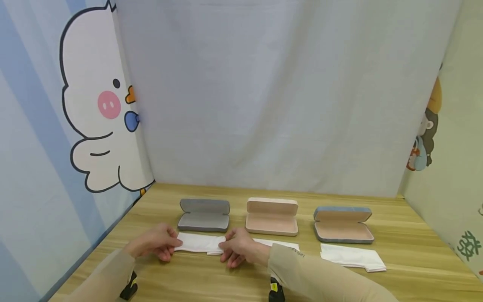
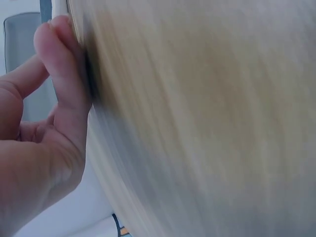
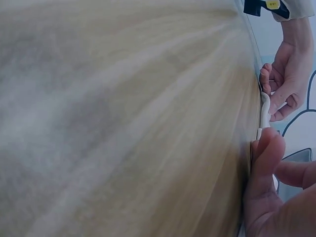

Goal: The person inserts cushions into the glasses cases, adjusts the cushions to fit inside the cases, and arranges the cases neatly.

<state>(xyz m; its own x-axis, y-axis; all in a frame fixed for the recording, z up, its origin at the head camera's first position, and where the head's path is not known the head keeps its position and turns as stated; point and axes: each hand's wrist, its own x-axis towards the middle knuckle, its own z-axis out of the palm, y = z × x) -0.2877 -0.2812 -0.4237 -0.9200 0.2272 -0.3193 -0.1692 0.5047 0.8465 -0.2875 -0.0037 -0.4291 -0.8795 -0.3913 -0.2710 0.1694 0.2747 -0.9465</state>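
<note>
A folded white cloth (image 1: pixel 200 243) lies in front of the open grey glasses case (image 1: pixel 204 220) on the table. Its left end is pinched between thumb and fingers of my left hand (image 1: pixel 156 243). At the cloth's right end my right hand (image 1: pixel 241 247) grips it the same way. Seen from the right wrist, the white cloth (image 3: pixel 265 111) stretches between both hands, low over the wood. A second folded white cloth (image 1: pixel 277 243) is partly covered by my right hand and sleeve, below the open pink glasses case (image 1: pixel 272 222).
To the right stands an open blue-grey glasses case (image 1: pixel 343 231) with a third folded white cloth (image 1: pixel 352 256) before it. The three cases form a row across the wooden table (image 1: pixel 211 285). A pale curtain (image 1: pixel 264 96) hangs along the back edge.
</note>
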